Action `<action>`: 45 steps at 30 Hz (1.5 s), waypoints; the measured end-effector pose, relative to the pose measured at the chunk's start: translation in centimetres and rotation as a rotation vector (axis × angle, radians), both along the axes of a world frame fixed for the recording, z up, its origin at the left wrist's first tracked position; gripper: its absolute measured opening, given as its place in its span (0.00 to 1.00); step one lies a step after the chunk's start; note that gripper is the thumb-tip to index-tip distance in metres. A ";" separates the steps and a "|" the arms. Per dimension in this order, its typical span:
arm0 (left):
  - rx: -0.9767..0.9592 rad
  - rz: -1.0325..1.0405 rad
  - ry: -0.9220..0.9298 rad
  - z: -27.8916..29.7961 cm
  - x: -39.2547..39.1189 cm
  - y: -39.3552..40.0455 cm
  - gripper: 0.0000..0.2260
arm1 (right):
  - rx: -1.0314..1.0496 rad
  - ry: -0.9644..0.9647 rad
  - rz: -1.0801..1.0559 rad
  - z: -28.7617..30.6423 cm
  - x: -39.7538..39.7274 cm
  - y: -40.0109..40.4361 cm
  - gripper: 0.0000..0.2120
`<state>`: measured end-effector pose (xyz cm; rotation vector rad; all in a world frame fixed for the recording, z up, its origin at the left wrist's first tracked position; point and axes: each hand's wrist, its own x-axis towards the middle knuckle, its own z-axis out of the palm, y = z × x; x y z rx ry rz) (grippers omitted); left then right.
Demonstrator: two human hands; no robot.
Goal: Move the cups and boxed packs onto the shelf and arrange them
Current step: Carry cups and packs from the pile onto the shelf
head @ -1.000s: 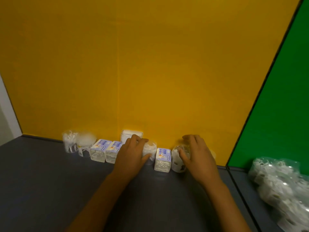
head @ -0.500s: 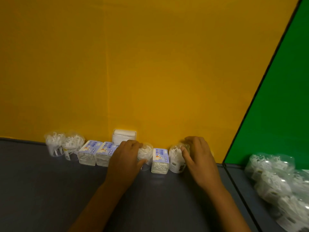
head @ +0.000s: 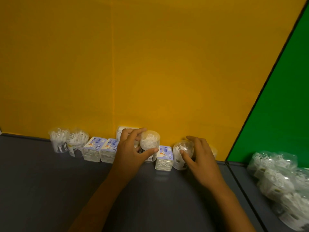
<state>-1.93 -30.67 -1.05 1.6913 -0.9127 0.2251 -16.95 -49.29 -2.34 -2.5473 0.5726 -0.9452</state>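
A row of clear cups and boxed packs lines the back of the dark shelf [head: 50,190] against the yellow wall. My left hand [head: 130,151] grips a clear cup of white picks [head: 149,143], raised a little above the row. To its right, my right hand [head: 199,158] curls round another clear cup [head: 181,153]. Between the two cups stands a blue-topped boxed pack [head: 164,156]. Two more boxed packs [head: 102,149] and two cups [head: 68,142] stand further left. A white box [head: 121,133] shows behind my left hand.
Several more clear cups [head: 280,178] lie heaped at the right on the adjoining shelf section, below a green panel [head: 275,106]. A dark divider line [head: 240,185] separates the two sections. The yellow wall [head: 150,64] closes off the back.
My left hand has lifted its cup up off the shelf, above the row. My right hand stays on the right-hand cup. The camera has shifted slightly.
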 end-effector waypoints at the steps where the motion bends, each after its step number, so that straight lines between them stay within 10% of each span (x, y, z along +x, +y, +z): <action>1: -0.032 -0.031 0.046 0.1 0.0 0.1 0.32 | -0.008 0.010 -0.002 -0.1 0.0 0.0 0.23; 7: -0.096 -0.142 0.210 0.7 -0.4 0.4 0.33 | -0.094 0.099 -0.055 -0.6 0.1 0.3 0.29; 17: -0.016 -0.105 -0.025 1.0 -1.7 0.3 0.18 | -0.056 0.002 -0.059 1.1 -1.5 1.0 0.32; 45: -0.170 -0.410 0.264 0.3 -30.2 -1.1 0.26 | 0.067 -0.152 -0.184 3.9 -34.4 1.8 0.31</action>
